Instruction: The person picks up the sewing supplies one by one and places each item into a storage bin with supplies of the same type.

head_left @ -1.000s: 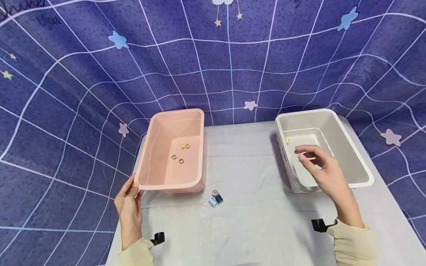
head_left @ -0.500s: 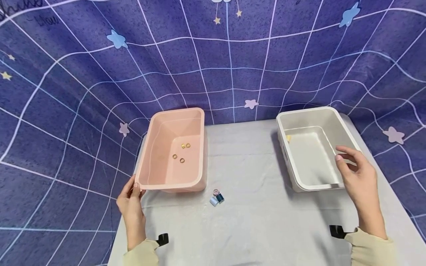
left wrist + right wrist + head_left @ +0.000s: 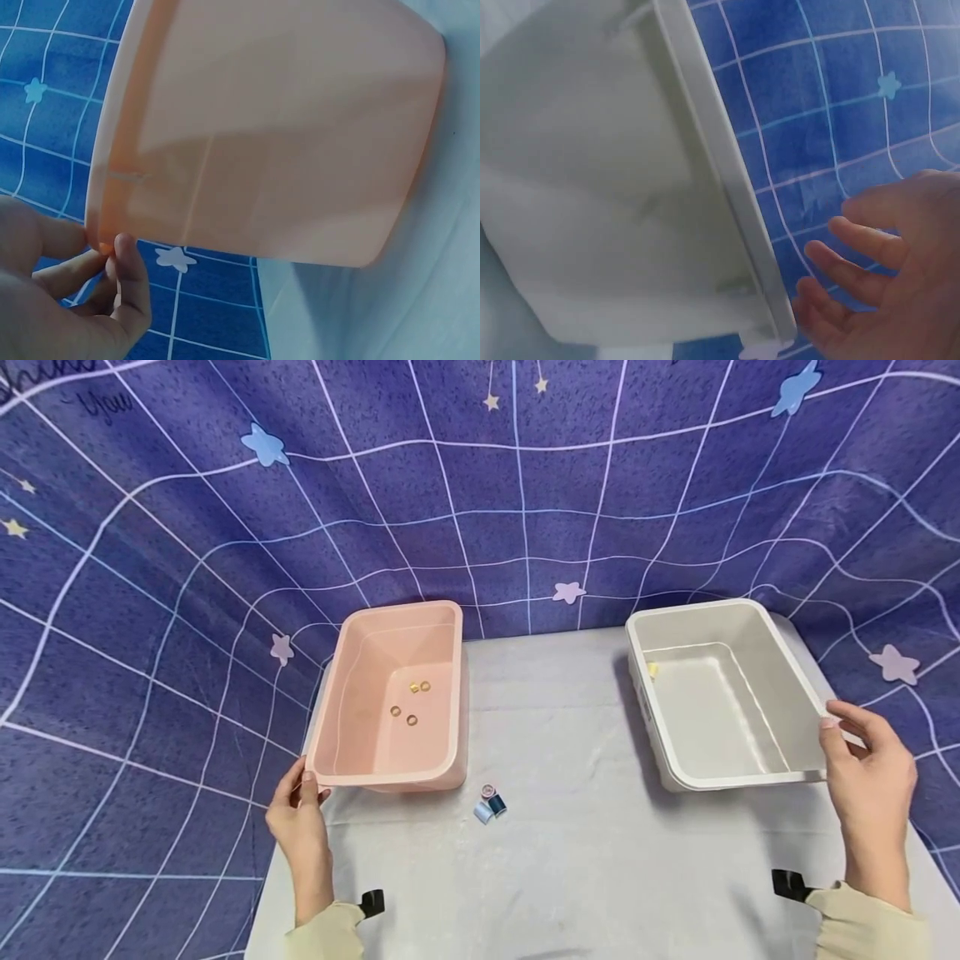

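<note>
With thumb and fingers, my left hand [image 3: 302, 839] pinches the near left corner of the pink bin [image 3: 390, 777]; the left wrist view shows the same grip on the rim [image 3: 96, 172]. Several small gold rings [image 3: 412, 720] lie on that bin's floor. My right hand [image 3: 873, 785] is at the near right corner of the white bin [image 3: 750, 782], its fingers loosely bent. In the right wrist view these fingers [image 3: 855, 277] are spread beside the rim [image 3: 727, 172]; whether they touch it is unclear. A small yellow thing [image 3: 652, 670] lies against the white bin's left wall.
Between the bins, near the pink one, a light blue thread spool [image 3: 483, 812], a dark teal spool [image 3: 497, 804] and a pinkish spool [image 3: 488, 791] sit close together on the pale tablecloth [image 3: 555, 718]. Behind hangs a blue gridded curtain [image 3: 487, 485] with stars.
My right hand has moved right, from above the white bin's inside to its near right corner. My left hand stays at the pink bin's corner.
</note>
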{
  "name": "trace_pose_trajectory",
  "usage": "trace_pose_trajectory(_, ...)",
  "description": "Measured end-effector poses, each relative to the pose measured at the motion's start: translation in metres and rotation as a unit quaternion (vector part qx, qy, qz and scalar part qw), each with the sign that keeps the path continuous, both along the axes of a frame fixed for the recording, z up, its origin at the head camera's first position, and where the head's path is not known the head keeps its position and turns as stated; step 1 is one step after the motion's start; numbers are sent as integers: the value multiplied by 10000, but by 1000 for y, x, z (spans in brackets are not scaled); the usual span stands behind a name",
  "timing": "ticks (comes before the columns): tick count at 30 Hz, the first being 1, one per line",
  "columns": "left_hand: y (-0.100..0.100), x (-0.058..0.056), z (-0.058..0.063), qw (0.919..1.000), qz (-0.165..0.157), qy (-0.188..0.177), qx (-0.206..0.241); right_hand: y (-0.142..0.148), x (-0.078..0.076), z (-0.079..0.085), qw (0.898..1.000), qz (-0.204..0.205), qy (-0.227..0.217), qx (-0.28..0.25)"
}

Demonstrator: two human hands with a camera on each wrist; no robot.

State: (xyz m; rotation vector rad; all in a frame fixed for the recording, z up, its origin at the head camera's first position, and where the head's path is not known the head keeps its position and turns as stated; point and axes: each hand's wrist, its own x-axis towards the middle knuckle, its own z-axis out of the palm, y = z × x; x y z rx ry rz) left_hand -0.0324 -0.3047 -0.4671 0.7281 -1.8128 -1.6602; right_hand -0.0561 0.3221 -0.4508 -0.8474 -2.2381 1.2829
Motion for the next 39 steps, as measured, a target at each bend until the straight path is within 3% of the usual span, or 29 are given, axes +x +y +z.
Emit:
trace_pose_trajectory(7, 7, 2, -3, 9992, 96, 336, 194, 14, 5, -6, 9985, -323, -178, -393)
trace_pose_trajectory(13, 11, 7, -12, 9992, 132, 125, 369, 19, 5, -13, 9963, -340, -36, -790)
trace_pose_trajectory(20, 18, 9, -25, 9987, 132, -428, 262, 21, 7, -20, 9923, -230, -435, -1134)
trace_pose_trajectory(28, 25, 7, -38, 9926, -209, -1195, 55, 21, 9, -19, 9869, 0, -759, -1420)
trace_pose_trajectory(39, 42, 8, -51, 9808, -560, -1843, 297, 28, 16, -26, 9676, 314, -219, -2494)
